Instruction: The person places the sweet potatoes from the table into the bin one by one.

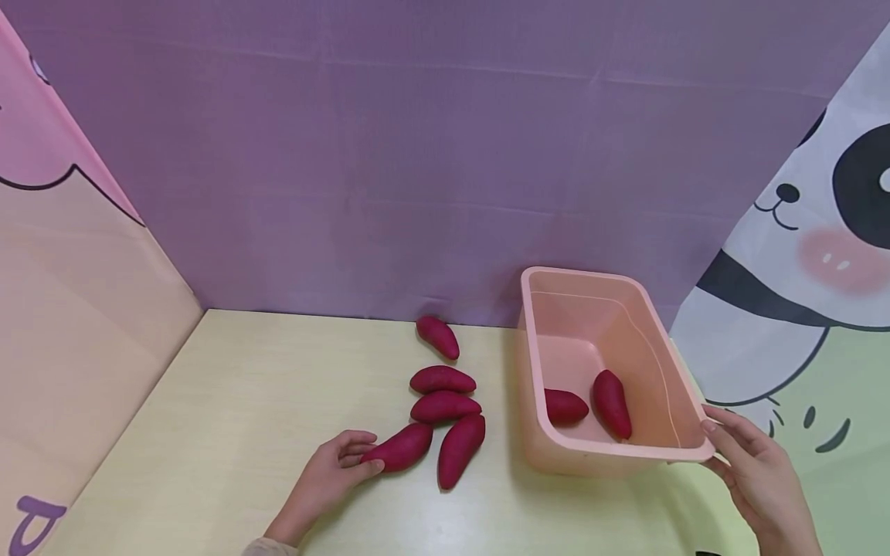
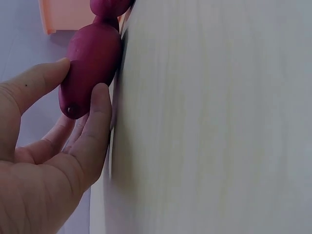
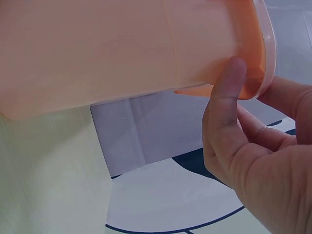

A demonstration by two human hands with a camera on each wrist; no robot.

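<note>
Several purple-red sweet potatoes lie on the pale yellow table (image 1: 229, 401). My left hand (image 1: 368, 455) pinches the near end of the leftmost sweet potato (image 1: 402, 448). In the left wrist view the thumb and a finger of the left hand (image 2: 80, 92) close round that sweet potato (image 2: 92, 58). A pink plastic bin (image 1: 681, 448) stands to the right, with two sweet potatoes (image 1: 612, 403) inside. My right hand (image 1: 715, 446) grips its near right corner. In the right wrist view, that hand (image 3: 256, 83) has its thumb on the bin wall (image 3: 122, 53) and its fingers behind the rim.
Other sweet potatoes lie close by: one (image 1: 460, 449) beside the held one, two (image 1: 445, 406) stacked behind it, one (image 1: 438, 337) near the purple back wall. Cloth panels close off the left and right sides. The table's left half is bare.
</note>
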